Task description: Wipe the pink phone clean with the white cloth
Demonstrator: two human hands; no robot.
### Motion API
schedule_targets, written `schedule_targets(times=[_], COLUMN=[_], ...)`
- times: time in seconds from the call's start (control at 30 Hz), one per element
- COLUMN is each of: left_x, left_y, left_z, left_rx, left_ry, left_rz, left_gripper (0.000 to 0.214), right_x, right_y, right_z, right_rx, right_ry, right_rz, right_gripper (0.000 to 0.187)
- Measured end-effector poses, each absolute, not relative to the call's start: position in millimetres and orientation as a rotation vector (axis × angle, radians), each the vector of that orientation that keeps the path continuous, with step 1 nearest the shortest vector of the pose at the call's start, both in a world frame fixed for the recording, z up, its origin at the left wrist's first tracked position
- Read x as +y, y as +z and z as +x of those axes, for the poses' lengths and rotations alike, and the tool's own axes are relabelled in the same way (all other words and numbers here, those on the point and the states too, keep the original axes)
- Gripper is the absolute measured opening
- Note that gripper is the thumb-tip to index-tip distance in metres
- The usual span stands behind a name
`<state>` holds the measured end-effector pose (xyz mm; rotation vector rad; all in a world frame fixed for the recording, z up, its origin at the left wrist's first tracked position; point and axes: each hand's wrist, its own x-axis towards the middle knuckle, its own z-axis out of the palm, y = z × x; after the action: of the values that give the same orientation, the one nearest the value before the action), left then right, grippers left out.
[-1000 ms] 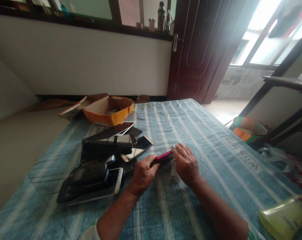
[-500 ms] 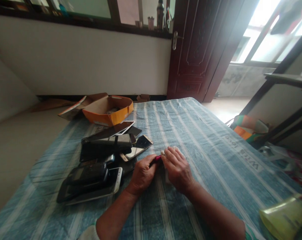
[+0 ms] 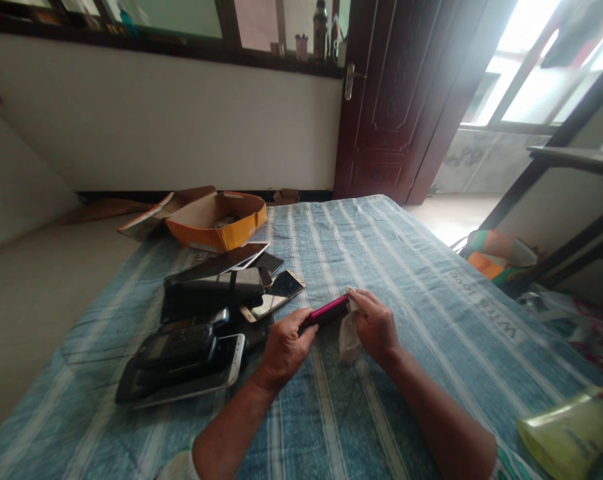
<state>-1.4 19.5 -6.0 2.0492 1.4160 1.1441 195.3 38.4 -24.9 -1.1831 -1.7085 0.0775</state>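
Observation:
My left hand (image 3: 286,343) grips one end of a phone with a pink edge (image 3: 330,308), tilted above the bed-like striped cloth (image 3: 421,320). At the phone's other end, my right hand (image 3: 378,325) pinches a whitish wipe (image 3: 350,337) against the edge, and the wipe's loose part hangs below the fingers. Just left of my left hand lies a gold-rimmed phone (image 3: 276,297). Nearer to me is a heap with a white-edged tablet (image 3: 234,363) and a black device (image 3: 174,347) on top of it.
An open orange cardboard box (image 3: 241,230) stands at the far left edge of the cloth. Dark phones or tablets (image 3: 221,290) lie in front of it. A yellow translucent container (image 3: 566,430) is at the lower right. A dark red door (image 3: 386,100) stands beyond.
My right hand has slid right along the phone to its far end, uncovering the pink edge. More of the wipe now hangs down. My left hand keeps its grip.

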Motion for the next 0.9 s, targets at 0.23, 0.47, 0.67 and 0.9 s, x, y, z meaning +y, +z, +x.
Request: schedule_targets(times=[0.23, 0.47, 0.67, 0.9], left_x=[19.9, 21.6, 21.5, 22.1], left_y=[-4.8, -6.4, -5.1, -6.0], left_z=[-0.1, 1.3, 1.4, 2.1], left_rx=[1.441, 1.433, 1.421, 1.428], left_ry=[1.201, 1.240, 1.256, 1.261], left_rz=[2.090, 2.088, 2.080, 2.076], left_gripper=[0.024, 0.027, 0.024, 0.023], right_x=[39.6, 40.1, 40.0, 42.0], right_y=[-24.7, -26.0, -22.7, -23.0], right_z=[196.3, 197.7, 198.1, 196.9], right_rx=[-1.579, -1.506, -1.514, -1.454], right_ry=[0.287, 0.376, 0.439, 0.456], right_rz=[-1.216, -1.403, -1.536, -1.399], right_gripper=[0.054, 0.045, 0.044, 0.039])
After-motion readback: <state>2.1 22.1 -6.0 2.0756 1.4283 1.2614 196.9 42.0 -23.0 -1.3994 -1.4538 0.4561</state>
